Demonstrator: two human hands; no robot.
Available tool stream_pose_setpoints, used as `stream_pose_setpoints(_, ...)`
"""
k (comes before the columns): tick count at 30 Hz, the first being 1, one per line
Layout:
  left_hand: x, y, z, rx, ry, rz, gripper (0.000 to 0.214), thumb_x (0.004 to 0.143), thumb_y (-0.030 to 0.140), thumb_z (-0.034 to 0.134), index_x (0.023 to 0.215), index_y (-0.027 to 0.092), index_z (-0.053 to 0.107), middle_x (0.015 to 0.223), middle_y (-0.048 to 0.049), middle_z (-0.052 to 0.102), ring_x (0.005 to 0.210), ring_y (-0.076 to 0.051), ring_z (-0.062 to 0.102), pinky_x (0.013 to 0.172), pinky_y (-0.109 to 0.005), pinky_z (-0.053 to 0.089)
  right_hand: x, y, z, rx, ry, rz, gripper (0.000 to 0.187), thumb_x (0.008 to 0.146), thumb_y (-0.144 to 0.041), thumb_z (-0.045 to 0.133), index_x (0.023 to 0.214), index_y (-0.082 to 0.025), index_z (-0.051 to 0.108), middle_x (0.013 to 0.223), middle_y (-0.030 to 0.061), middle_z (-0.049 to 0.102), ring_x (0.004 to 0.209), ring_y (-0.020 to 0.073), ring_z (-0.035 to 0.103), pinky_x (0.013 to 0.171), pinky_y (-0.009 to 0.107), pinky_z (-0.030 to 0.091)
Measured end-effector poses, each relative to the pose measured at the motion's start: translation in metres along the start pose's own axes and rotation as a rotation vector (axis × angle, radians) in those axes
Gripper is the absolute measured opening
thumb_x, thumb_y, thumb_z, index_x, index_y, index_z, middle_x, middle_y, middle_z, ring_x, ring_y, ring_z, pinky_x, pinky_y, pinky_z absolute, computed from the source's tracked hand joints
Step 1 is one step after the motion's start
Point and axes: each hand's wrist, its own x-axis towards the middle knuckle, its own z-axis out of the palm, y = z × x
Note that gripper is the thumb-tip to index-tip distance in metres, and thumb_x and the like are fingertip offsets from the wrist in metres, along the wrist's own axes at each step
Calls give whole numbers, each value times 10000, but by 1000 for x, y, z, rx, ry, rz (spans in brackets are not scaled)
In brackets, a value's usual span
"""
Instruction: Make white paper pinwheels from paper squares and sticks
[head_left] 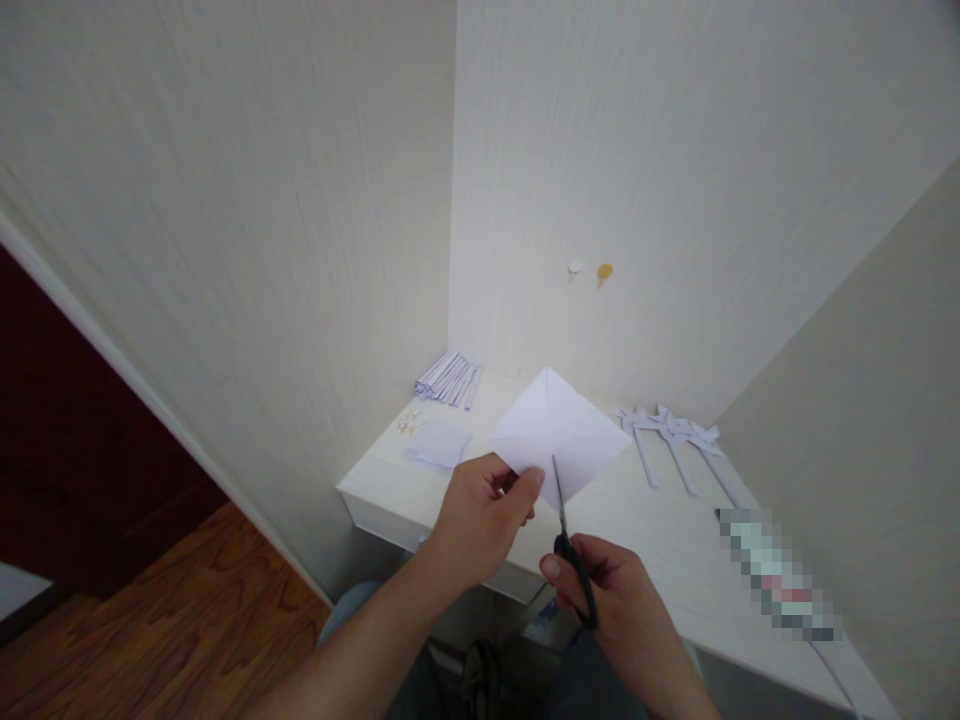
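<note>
My left hand (484, 515) pinches the near corner of a white square sheet of paper (559, 430) with fold creases, holding it up over the white table (660, 540). My right hand (611, 595) grips black-handled scissors (570, 545), fingers through the loops. The blades point up and meet the paper's lower edge just right of my left thumb.
On the table lie a bundle of folded paper strips (450, 380) at the back left, a small paper square (439, 443), tiny pale bits (409, 422), several paper pinwheels on sticks (675, 435) at the right, and a blurred-out object (780, 575). Walls enclose the corner; wooden floor lies left.
</note>
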Motion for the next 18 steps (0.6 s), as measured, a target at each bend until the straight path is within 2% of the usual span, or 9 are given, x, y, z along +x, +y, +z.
stream_pose_setpoints(18, 0, -4, 2, 4, -23, -14, 365, 869, 407, 648, 575, 195, 608, 527, 10, 604, 517, -127, 533, 539, -256, 395, -2, -1, 0, 84, 14, -6, 524, 709, -665, 791, 586, -202, 579, 548, -30, 495, 557, 134, 395, 552, 290, 302)
